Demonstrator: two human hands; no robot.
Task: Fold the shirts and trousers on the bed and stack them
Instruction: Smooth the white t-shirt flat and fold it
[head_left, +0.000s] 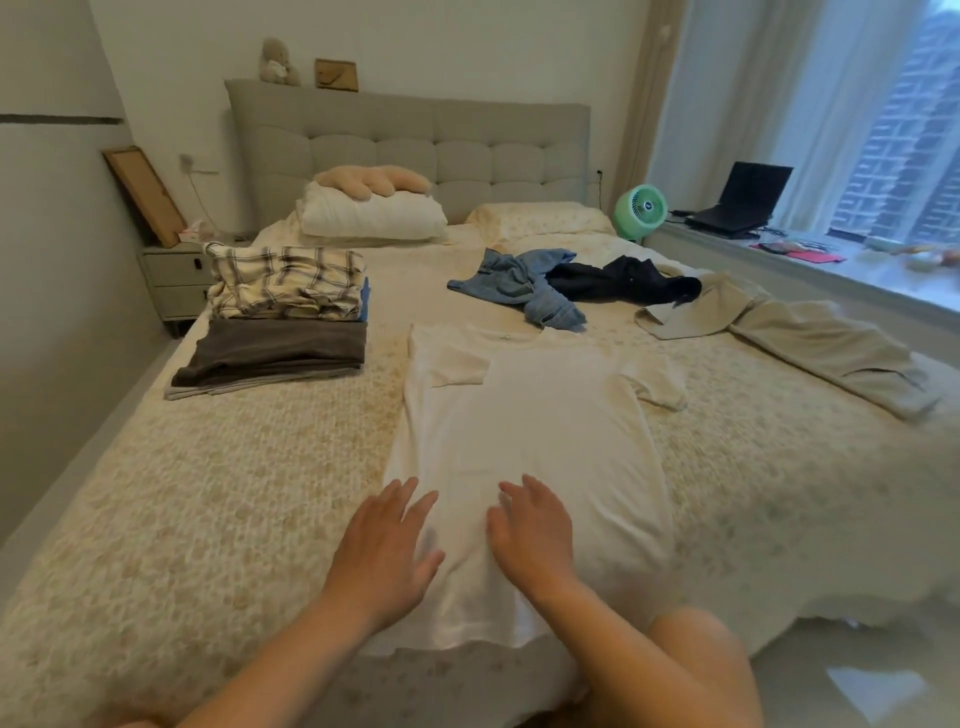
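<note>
Both hands flat on the lower part of a white T-shirt (524, 441), near its hem at the bed's (208, 493) near edge. Left hand (387, 551) rests on the shirt's left edge, fingers straight and spread, partly over the bedspread. Right hand (530, 535) lies just beside it on the shirt's middle, fingers straight, slightly spread. Neither hand grips anything; palms down on the fabric.

White T-shirt is laid lengthwise, collar away from the person, hem toward them. Its left sleeve is folded in over the chest; its right sleeve sticks out flat to the side. Fabric mostly smooth, faint creases across the middle.

Far left of the shirt: a folded stack (270, 353) of dark grey garments on something lighter grey, and just behind it a second pile topped by a plaid cream-and-dark shirt (285, 280) with a blue layer showing at its side. Both piles well apart from the hands.

Unfolded items beyond the shirt: a crumpled light-blue denim garment (524, 286), touching a dark navy garment (623, 280) to its right. Beige trousers (800, 338) sprawl along the bed's right side, one end by the navy piece.

White pillows (371, 215) at the headboard (415, 140). Green fan (640, 210) and a laptop (743, 200) on the windowsill.
</note>
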